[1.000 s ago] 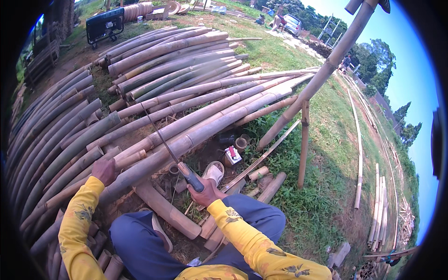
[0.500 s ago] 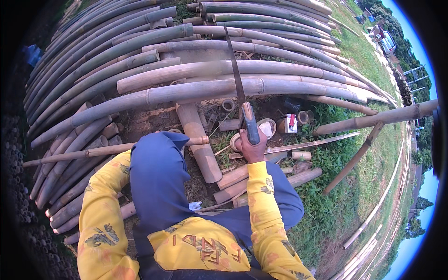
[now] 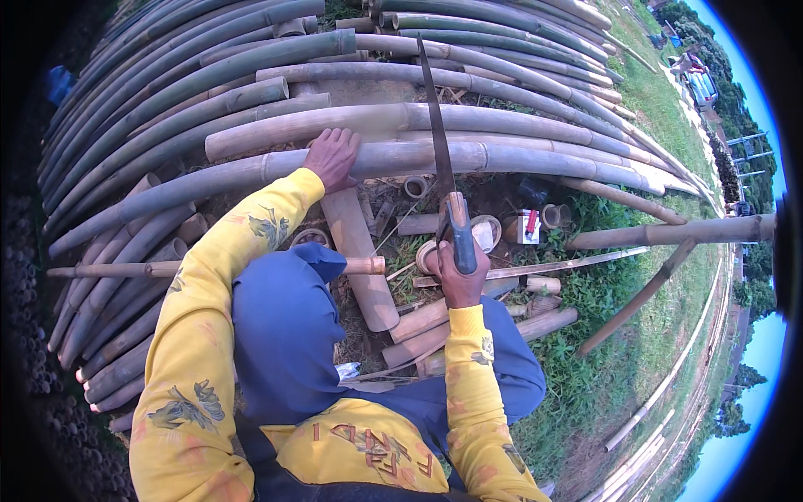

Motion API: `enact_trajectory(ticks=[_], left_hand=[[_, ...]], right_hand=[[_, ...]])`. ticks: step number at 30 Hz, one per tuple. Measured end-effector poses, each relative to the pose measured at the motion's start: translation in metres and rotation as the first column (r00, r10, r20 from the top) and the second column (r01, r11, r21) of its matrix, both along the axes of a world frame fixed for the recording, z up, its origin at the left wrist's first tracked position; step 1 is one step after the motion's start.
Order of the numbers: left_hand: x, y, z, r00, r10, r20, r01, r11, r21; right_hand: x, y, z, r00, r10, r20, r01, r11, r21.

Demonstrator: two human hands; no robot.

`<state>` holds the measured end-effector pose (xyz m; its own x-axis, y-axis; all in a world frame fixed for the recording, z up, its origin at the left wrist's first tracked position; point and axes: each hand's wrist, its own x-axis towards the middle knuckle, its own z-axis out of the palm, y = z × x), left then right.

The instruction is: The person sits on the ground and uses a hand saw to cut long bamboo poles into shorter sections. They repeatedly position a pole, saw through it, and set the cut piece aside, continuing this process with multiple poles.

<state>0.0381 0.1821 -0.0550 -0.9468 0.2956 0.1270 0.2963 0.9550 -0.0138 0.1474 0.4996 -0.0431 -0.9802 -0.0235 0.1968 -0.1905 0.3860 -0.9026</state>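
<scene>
right now you are gripping a handsaw [image 3: 443, 167] by its dark handle with your right hand [image 3: 458, 280], fingers closed tight around it, just right of centre in the frame. its long blade is running up across a thick bamboo pole [image 3: 401, 159] lying sideways through the upper middle. your left hand [image 3: 332, 156] is resting palm down on that same pole, fingers spread and loose, just left of the blade. to cut well, judging from this, you are wanting to keep the left hand pressing firmly and clear of the teeth, with the blade square to the pole. around you, a large stack of bamboo poles [image 3: 167, 92] is filling the upper left. short offcuts [image 3: 360, 251] are lying on bare dirt at centre, and grass [image 3: 619, 351] is spreading to the right.
</scene>
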Motion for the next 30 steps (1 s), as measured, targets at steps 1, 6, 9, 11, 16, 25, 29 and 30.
enact_trajectory(ticks=[1, 6, 9, 11, 16, 25, 29, 30], left_hand=[[-0.006, -0.002, -0.008, 0.999, 0.013, 0.034, -0.013, 1.000, 0.010], [-0.022, -0.007, -0.015, 0.992, -0.011, 0.126, 0.004, 0.998, 0.058], [-0.012, -0.019, 0.004, 0.982, -0.013, 0.190, 0.003, 0.999, 0.053], [-0.004, -0.041, 0.019, 0.989, 0.000, 0.148, -0.008, 0.998, 0.056], [-0.026, -0.098, 0.067, 0.999, 0.003, 0.041, -0.004, 1.000, 0.030], [-0.052, -0.125, 0.024, 0.999, -0.007, 0.034, 0.006, 1.000, 0.028], [-0.056, -0.129, 0.018, 1.000, -0.005, 0.007, 0.004, 0.997, 0.071], [-0.056, -0.120, 0.020, 0.998, 0.043, 0.056, -0.047, 0.997, 0.066]], right_hand=[[-0.001, -0.002, 0.001, 1.000, 0.000, -0.008, 0.000, 1.000, -0.019], [0.002, -0.006, 0.001, 0.999, -0.047, -0.027, 0.047, 0.999, 0.013], [0.005, -0.008, 0.008, 0.999, -0.045, -0.030, 0.044, 0.998, -0.035], [0.007, -0.018, 0.007, 1.000, -0.013, 0.008, 0.013, 0.995, -0.097], [-0.009, -0.086, 0.042, 0.996, 0.017, -0.086, -0.026, 0.994, -0.107], [-0.030, -0.121, 0.014, 0.994, 0.001, -0.107, -0.004, 0.999, -0.032], [-0.039, -0.126, 0.016, 0.992, 0.004, -0.124, -0.013, 0.997, -0.076], [-0.039, -0.127, 0.026, 0.995, 0.006, -0.098, -0.013, 0.997, -0.073]])
